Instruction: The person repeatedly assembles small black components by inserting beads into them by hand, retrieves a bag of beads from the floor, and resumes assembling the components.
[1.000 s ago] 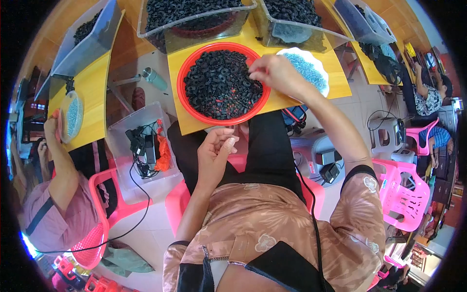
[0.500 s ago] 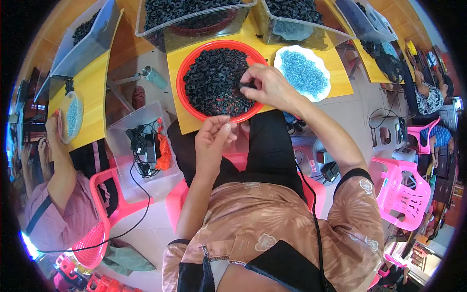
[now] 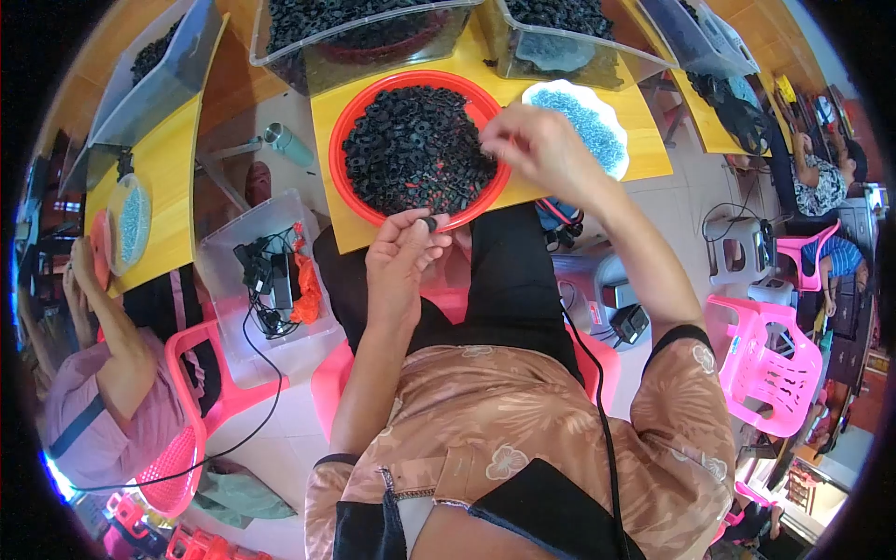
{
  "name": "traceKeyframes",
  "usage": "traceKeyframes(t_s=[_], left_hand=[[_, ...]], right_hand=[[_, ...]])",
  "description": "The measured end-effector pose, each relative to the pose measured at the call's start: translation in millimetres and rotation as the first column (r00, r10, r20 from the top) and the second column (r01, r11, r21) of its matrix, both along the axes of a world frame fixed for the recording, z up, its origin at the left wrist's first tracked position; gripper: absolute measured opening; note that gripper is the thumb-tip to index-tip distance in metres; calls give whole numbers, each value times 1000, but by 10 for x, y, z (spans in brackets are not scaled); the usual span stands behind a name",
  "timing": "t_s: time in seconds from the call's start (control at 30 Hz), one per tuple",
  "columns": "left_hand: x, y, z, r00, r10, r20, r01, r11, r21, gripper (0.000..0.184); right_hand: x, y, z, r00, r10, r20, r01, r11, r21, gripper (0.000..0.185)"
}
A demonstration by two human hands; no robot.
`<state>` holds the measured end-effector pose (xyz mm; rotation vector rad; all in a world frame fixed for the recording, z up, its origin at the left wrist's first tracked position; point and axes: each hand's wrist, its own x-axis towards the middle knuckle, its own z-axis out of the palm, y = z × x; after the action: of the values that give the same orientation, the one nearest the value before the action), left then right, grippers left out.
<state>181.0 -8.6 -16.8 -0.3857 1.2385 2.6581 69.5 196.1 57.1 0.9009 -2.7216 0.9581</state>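
Note:
My left hand [image 3: 403, 257] is pinched on a small black part [image 3: 429, 224], held just over the near rim of a red bowl [image 3: 338, 159]. Loose black parts [image 3: 411, 140], many of them ring-like, fill the bowl. My right hand [image 3: 541, 149] hovers between the bowl's right rim and a white scalloped plate [image 3: 618, 170], partly covering the plate. Its fingers are curled and slightly smeared, so whether they hold anything is unclear. Small shiny blue-silver pieces [image 3: 588, 126] are heaped on the plate.
Clear bins [image 3: 373, 37] of black parts stand at the back of the yellow table [image 3: 644, 149]. On the floor at left is a bin with cables [image 3: 275, 280]. A co-worker [image 3: 112, 392] sits at the left table. A pink chair [image 3: 765, 364] stands at right.
My right hand has moved from over the bowl rightward toward the white plate. A black part now shows in my left fingertips. The co-worker's arm at left has drawn back from their plate.

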Motion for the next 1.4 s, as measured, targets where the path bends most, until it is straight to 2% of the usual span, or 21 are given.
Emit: traceKeyframes(t_s=[0.03,0.13,0.23,0.37,0.53,0.63,0.73,0.83,0.93,0.97,1.03,1.07,1.13,1.27,1.3,1.4], left_hand=[[1,-11,-17,1000,-5,-6,5,1000,-4,19],[11,-6,-57,1000,-23,-21,23,999,25,19],[15,5,-40,1000,-24,-13,25,998,63,19],[31,-40,6,999,-31,7,31,998,48,19],[30,-70,76,998,-61,-33,64,990,129,21],[42,-96,95,993,-93,-67,104,976,191,23],[53,-106,105,989,-111,-101,129,972,196,24],[45,-113,134,986,-116,-118,135,976,170,26],[22,-117,89,993,-90,-80,103,977,186,22],[16,-110,70,995,-76,-60,86,976,199,19],[7,-66,82,999,-36,-5,37,983,182,18],[6,-48,86,1000,-17,21,14,985,172,18],[14,-46,35,998,-29,47,19,980,199,18],[44,-44,3,999,-21,36,13,975,221,17],[50,-47,11,999,-12,31,5,978,208,17],[65,-49,33,1000,15,17,-18,985,173,16]], right_hand=[[-154,91,-79,998,-55,-22,57,991,123,10],[-426,177,-214,997,-63,45,45,943,331,12],[-540,86,-365,1000,7,-3,-5,852,523,11],[-520,-56,-401,999,26,-22,-5,759,651,14],[-542,-150,-344,1000,18,10,-20,679,734,15],[-555,-117,-296,999,15,44,-42,718,695,17],[-540,-44,-393,998,-68,-13,64,831,553,15],[-406,6,-279,995,-98,2,90,917,389,17],[-173,0,-37,969,-29,246,-2,992,126,14],[-66,-19,-15,927,26,375,-16,999,-30,13],[170,-92,9,794,187,578,22,942,-334,12],[271,-129,-19,761,270,590,10,904,-427,9],[453,-199,-31,720,264,642,46,905,-423,11],[606,-275,-106,796,198,572,12,940,-341,12],[623,-300,-134,827,206,523,13,924,-383,12],[647,-309,-65,846,142,513,17,956,-293,10]])
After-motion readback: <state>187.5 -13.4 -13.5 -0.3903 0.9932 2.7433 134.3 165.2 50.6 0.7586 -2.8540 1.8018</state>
